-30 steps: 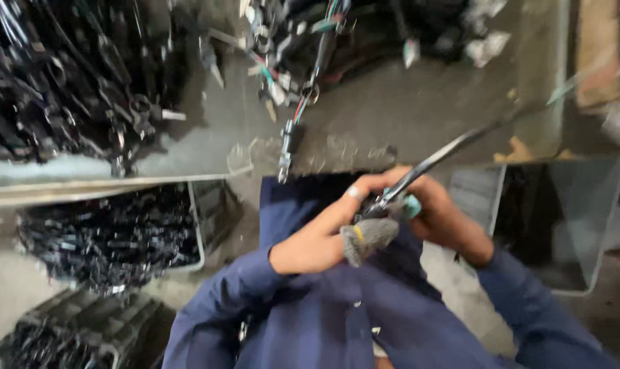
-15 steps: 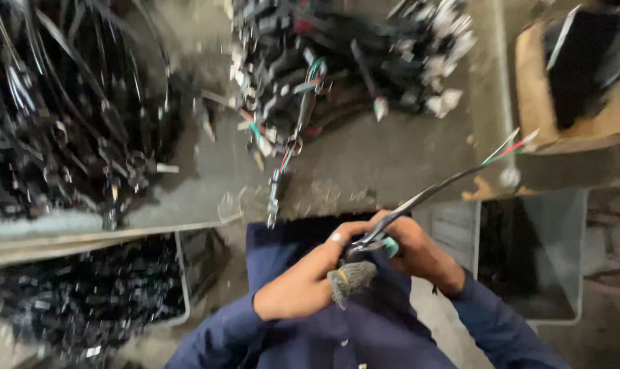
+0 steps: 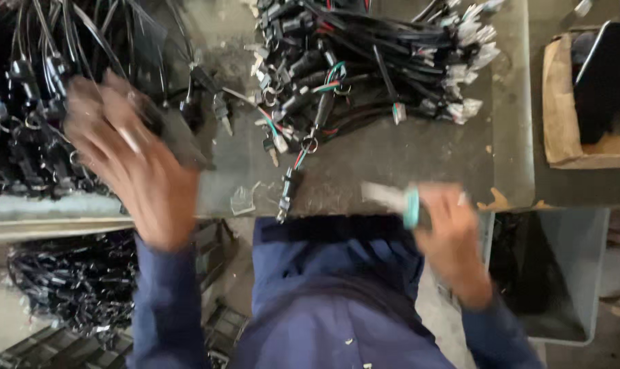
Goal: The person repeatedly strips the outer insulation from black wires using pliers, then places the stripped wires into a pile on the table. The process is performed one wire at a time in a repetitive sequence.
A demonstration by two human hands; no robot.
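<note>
Head view, straight down, close.

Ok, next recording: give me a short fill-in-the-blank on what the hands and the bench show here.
1. The left hand reaches into the heap of ____ cables on the bench.
2. The right hand holds a tool with a ____ band.
3. The person wears ____ sleeves.
4. A ____ box sits at the far right.

Missing: black; teal; blue; cardboard
</note>
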